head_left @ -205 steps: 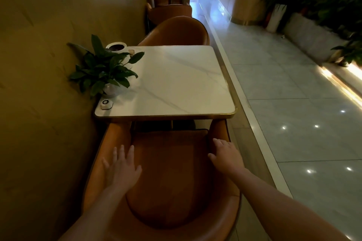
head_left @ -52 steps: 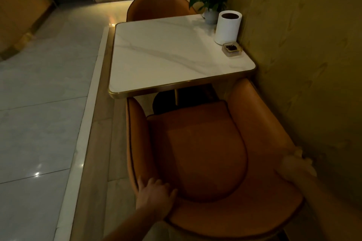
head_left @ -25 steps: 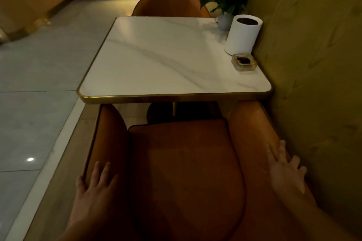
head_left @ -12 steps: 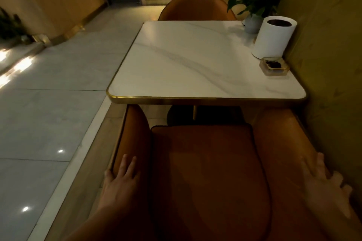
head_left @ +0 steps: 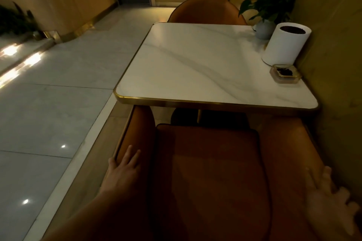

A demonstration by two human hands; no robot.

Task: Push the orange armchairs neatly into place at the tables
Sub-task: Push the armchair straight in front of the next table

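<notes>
Beside the dim wall (head_left: 333, 55), the marble bench (head_left: 195, 64) is meeting the arms of the orange armchair (head_left: 215, 172), where you are resting your left hand (head_left: 123, 174) and right hand (head_left: 331, 201), fingers (head_left: 130, 154) straight and flat.

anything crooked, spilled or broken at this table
Nothing stands out. The armchair looks square to the table, arm tips under its edge. The bin, ashtray and plant sit upright by the wall.
</notes>
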